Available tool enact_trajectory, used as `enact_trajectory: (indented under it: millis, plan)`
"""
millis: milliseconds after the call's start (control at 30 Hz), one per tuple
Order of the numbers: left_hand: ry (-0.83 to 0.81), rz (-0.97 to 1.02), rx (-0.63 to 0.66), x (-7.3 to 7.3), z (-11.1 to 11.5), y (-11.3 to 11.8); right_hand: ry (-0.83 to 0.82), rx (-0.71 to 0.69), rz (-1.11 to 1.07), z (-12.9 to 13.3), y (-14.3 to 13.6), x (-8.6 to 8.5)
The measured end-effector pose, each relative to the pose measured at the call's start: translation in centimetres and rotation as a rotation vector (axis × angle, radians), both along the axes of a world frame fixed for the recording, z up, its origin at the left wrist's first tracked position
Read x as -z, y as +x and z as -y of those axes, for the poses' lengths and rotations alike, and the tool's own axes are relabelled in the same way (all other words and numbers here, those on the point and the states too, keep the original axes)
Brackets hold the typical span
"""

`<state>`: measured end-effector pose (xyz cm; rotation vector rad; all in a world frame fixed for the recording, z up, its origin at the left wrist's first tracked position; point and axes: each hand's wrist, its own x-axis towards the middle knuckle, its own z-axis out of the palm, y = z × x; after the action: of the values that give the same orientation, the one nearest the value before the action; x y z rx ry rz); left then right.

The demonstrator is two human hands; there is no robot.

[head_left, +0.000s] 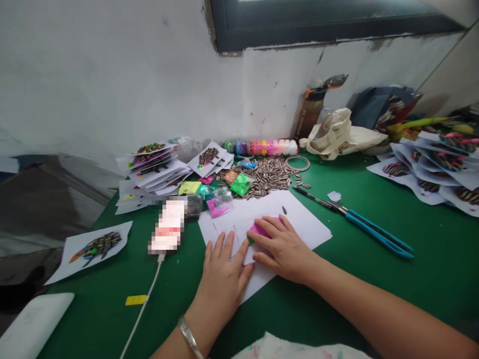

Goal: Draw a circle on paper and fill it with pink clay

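White paper sheets [309, 219] lie on the green table, with a few thin pencil-like lines drawn on the top one. My left hand [223, 274] rests flat on the lower left of the paper, fingers spread. Over a flat pink clay shape [261, 228] my right hand [286, 249] is laid with its fingers stretched out, hiding most of it. A bit of green clay [250, 241] shows at the shape's left edge, beside my left index fingertip. One sunflower seed [284, 210] sits on the paper above my right hand.
Sunflower seeds [269, 177] are heaped behind the paper, beside clay packets [240, 184]. A blue cutter [377, 232] and a pen [312, 196] lie right. A phone [168, 224] with a cable is left. Seed-picture stacks [157, 172] stand left and right; a bottle [311, 112] is behind.
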<state>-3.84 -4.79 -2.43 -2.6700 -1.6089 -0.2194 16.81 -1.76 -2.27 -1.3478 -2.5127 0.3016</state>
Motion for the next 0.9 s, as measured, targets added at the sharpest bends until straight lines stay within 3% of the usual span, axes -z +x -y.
enact_trajectory:
  millis: [633,900]
  plan:
    - [0.048,-0.008,0.011,0.64,-0.21,-0.27,-0.054,0.009,-0.04,-0.08,0.1,-0.48]
    - [0.062,-0.012,0.02,0.81,-0.28,-0.37,0.047,-0.022,-0.104,0.33,0.67,-0.25]
